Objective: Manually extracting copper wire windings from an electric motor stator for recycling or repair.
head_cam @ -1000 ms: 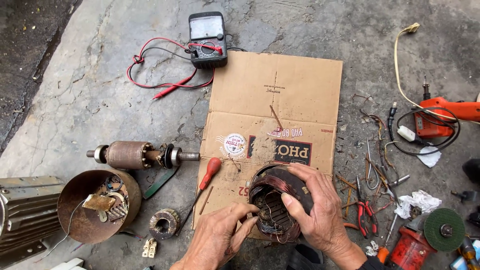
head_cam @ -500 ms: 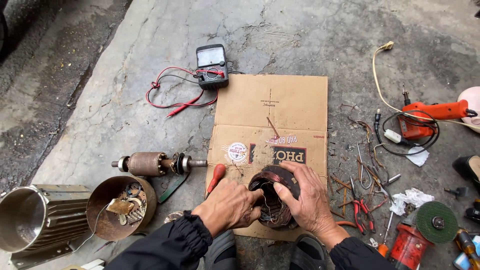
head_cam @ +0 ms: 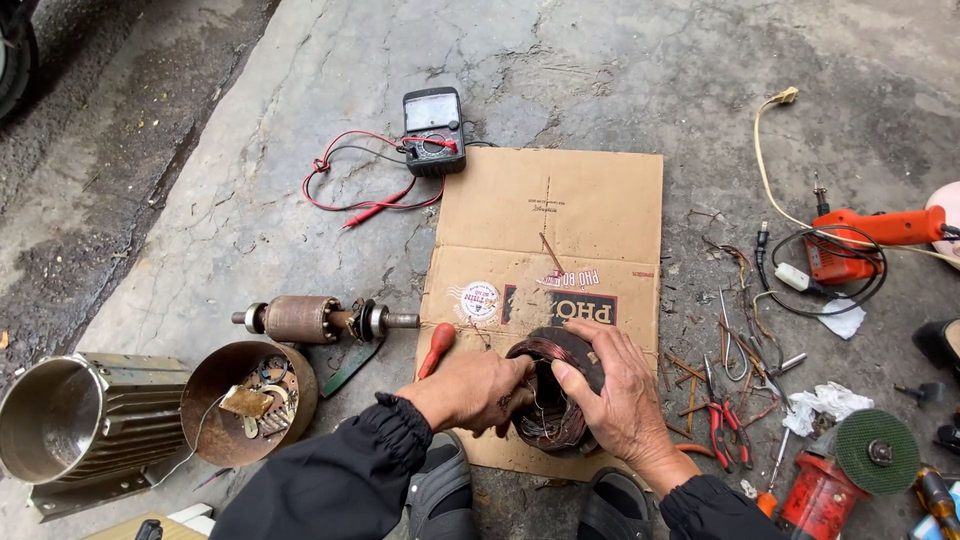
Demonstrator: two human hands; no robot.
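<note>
The copper-wound stator (head_cam: pixel 550 400), low centre, is being gripped by both the left hand (head_cam: pixel 478 390) and the right hand (head_cam: pixel 622 395). Fingers are apparently being worked into the windings; the thin wire is best being eased gently.

On the concrete floor (head_cam: pixel 620 70), a black analogue meter (head_cam: pixel 433 130) sits at the cardboard sheet's (head_cam: pixel 570 215) far corner, red leads (head_cam: pixel 350 190) trailing left. A rusty rotor (head_cam: pixel 310 320) lies beside a round end cover (head_cam: pixel 245 400) and a finned motor housing (head_cam: pixel 85 425). Right: orange soldering gun (head_cam: pixel 865 235), red pliers (head_cam: pixel 718 425), green grinding disc (head_cam: pixel 877 452).
</note>
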